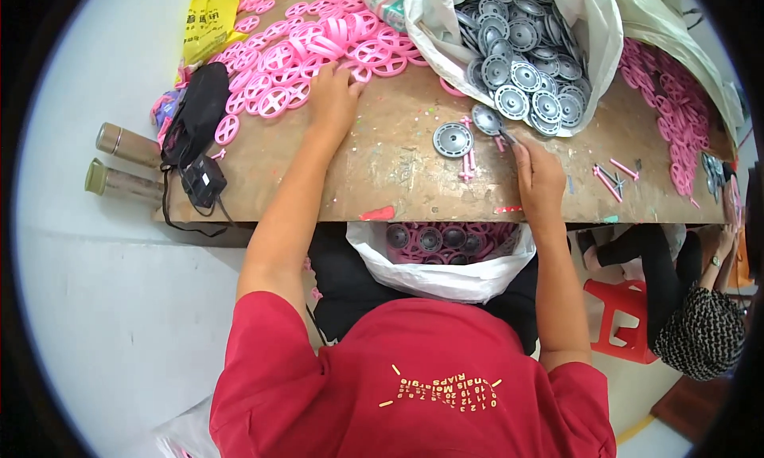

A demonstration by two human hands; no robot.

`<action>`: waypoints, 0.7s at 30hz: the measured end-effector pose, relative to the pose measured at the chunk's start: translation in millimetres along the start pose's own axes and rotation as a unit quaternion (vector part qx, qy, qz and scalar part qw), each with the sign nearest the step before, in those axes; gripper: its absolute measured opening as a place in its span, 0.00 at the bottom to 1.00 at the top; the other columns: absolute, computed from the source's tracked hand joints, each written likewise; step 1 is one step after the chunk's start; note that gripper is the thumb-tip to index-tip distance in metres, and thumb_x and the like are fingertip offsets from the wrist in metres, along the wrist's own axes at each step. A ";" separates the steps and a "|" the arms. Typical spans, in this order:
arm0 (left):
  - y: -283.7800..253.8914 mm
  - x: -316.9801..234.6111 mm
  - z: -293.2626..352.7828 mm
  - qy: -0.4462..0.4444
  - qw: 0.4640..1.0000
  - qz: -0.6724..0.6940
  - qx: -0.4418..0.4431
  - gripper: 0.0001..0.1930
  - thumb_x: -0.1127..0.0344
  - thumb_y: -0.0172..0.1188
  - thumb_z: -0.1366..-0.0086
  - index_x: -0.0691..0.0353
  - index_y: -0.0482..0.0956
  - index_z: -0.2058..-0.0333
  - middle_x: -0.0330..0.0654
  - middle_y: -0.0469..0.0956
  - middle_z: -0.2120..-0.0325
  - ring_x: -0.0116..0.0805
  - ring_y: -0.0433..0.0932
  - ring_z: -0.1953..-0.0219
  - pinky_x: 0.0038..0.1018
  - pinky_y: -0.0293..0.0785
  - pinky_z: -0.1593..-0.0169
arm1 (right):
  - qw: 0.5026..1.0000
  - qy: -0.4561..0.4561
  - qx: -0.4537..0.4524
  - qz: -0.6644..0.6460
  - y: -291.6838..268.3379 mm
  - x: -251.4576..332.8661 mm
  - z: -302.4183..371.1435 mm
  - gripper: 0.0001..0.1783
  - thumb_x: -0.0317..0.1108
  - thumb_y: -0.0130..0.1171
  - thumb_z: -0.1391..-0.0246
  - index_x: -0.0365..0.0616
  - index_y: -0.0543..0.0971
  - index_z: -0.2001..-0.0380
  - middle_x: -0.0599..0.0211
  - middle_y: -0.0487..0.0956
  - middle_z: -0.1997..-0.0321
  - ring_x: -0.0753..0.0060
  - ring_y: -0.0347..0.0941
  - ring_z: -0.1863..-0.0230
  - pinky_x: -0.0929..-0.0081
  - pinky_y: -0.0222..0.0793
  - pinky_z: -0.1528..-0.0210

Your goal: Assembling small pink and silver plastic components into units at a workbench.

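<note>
At the near edge of a heap of pink spoked wheels [274,100], my left hand [333,100] reaches in with its fingers apart, touching the wheels. My right hand [543,175] is closed near the middle of the table, thumb and fingers pinching the rim of a grey round disc [486,119]. Part of the grip is hidden, and a small dark bit shows at the fingertips. Left of that disc, another grey ridged disc [453,140] lies flat. Beside and partly under these discs are several thin pink pins [467,165].
A white sack [430,40] full of grey discs leans at the back. An open white bag [446,279] of pink and grey parts hangs at my lap. Two bottles [127,144] stand left by a black bag [199,108]. At right are loose pins [609,184], pink wheels and another person [700,331].
</note>
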State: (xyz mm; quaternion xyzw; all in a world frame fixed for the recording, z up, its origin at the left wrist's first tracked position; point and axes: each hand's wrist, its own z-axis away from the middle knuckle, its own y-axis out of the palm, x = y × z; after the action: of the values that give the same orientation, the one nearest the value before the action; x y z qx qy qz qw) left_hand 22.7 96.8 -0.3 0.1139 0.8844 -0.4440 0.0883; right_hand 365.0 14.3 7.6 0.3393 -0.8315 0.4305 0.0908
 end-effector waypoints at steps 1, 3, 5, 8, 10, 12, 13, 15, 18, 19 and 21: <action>0.2 -1.4 2.3 0.002 1.000 0.002 0.002 0.13 0.63 0.66 0.49 0.63 0.80 0.66 0.54 0.75 0.54 0.52 0.74 0.53 0.41 0.68 0.49 | 1.000 0.003 -0.001 0.002 -0.5 -1.8 0.4 0.11 0.35 0.54 0.41 0.41 0.78 0.58 0.60 0.79 0.71 0.57 0.73 0.71 0.64 0.66 0.66; -1.2 -3.4 10.0 0.006 1.000 -0.016 0.010 0.17 0.61 0.67 0.49 0.64 0.78 0.63 0.55 0.75 0.55 0.53 0.75 0.55 0.40 0.70 0.51 | 0.993 0.104 0.007 -0.048 -0.8 -4.3 1.6 0.09 0.32 0.53 0.39 0.39 0.78 0.60 0.63 0.77 0.72 0.70 0.73 0.74 0.72 0.67 0.69; -19.9 -23.7 8.8 -0.061 0.995 0.031 0.072 0.19 0.62 0.67 0.49 0.65 0.76 0.60 0.54 0.76 0.57 0.51 0.76 0.58 0.38 0.71 0.54 | 0.989 0.121 -0.007 -0.085 -0.7 -7.7 2.0 0.09 0.31 0.52 0.39 0.38 0.77 0.61 0.65 0.76 0.73 0.75 0.72 0.74 0.76 0.67 0.70; -25.1 -22.1 16.1 -0.122 0.982 0.102 0.106 0.22 0.63 0.68 0.48 0.67 0.74 0.56 0.51 0.77 0.62 0.43 0.78 0.64 0.32 0.73 0.59 | 0.978 0.145 -0.012 -0.149 -4.1 -1.5 -0.7 0.08 0.29 0.51 0.38 0.36 0.77 0.61 0.68 0.75 0.71 0.81 0.71 0.74 0.81 0.67 0.71; -28.2 -16.7 19.5 -0.107 0.982 0.133 0.082 0.24 0.64 0.68 0.48 0.68 0.72 0.54 0.48 0.78 0.66 0.37 0.78 0.67 0.28 0.73 0.62 | 0.973 0.158 -0.009 -0.168 -5.7 2.3 -0.8 0.08 0.28 0.51 0.39 0.36 0.77 0.60 0.69 0.75 0.69 0.82 0.71 0.73 0.83 0.67 0.70; -34.1 -16.7 22.4 -0.148 0.930 0.278 0.191 0.20 0.66 0.66 0.46 0.68 0.74 0.55 0.41 0.76 0.69 0.28 0.75 0.68 0.24 0.72 0.64 | 0.952 0.174 -0.010 -0.253 -5.8 2.4 2.2 0.09 0.26 0.53 0.40 0.37 0.75 0.57 0.69 0.76 0.66 0.81 0.72 0.71 0.83 0.68 0.69; -40.4 -24.5 23.5 -0.145 0.930 0.277 0.193 0.20 0.66 0.66 0.46 0.68 0.74 0.55 0.41 0.76 0.69 0.28 0.75 0.68 0.24 0.72 0.64 | 0.951 0.177 -0.013 -0.253 -6.3 9.4 3.4 0.09 0.26 0.53 0.40 0.37 0.75 0.57 0.69 0.76 0.66 0.81 0.72 0.71 0.83 0.68 0.69; -60.8 -56.3 31.1 -0.233 0.837 0.414 0.270 0.17 0.68 0.63 0.42 0.68 0.74 0.55 0.37 0.76 0.68 0.24 0.74 0.69 0.24 0.72 0.65 | 0.858 0.228 0.015 -0.460 -11.1 34.7 7.8 0.13 0.25 0.54 0.42 0.38 0.72 0.53 0.67 0.76 0.62 0.80 0.72 0.69 0.83 0.69 0.66; -65.7 -107.8 61.7 -0.264 0.785 0.513 0.228 0.15 0.65 0.57 0.36 0.66 0.74 0.53 0.38 0.76 0.63 0.24 0.76 0.66 0.22 0.75 0.62 | 0.834 0.224 0.055 -0.501 -12.4 63.9 4.3 0.15 0.24 0.55 0.43 0.39 0.70 0.51 0.66 0.76 0.61 0.80 0.73 0.68 0.83 0.70 0.65; -62.8 -123.0 71.0 -0.285 0.725 0.597 0.190 0.15 0.63 0.56 0.34 0.66 0.73 0.53 0.38 0.77 0.62 0.24 0.77 0.65 0.22 0.76 0.60 | 0.836 0.217 0.058 -0.501 -11.3 66.4 3.7 0.16 0.24 0.55 0.43 0.39 0.71 0.51 0.67 0.76 0.61 0.80 0.73 0.68 0.83 0.70 0.65; -66.3 -151.9 82.5 -0.294 0.681 0.645 0.184 0.16 0.63 0.55 0.33 0.67 0.72 0.52 0.40 0.77 0.62 0.24 0.76 0.65 0.21 0.75 0.60 | 0.849 0.211 0.053 -0.481 -6.1 64.2 6.2 0.16 0.24 0.55 0.43 0.39 0.71 0.51 0.67 0.76 0.62 0.81 0.73 0.69 0.83 0.70 0.65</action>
State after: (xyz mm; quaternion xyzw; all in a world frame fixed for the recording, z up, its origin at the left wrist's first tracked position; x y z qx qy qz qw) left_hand 154.3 -26.8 40.8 0.5337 0.4207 -0.4416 0.5858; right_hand 321.5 -24.2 36.3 0.6023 -0.5009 0.4375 0.4414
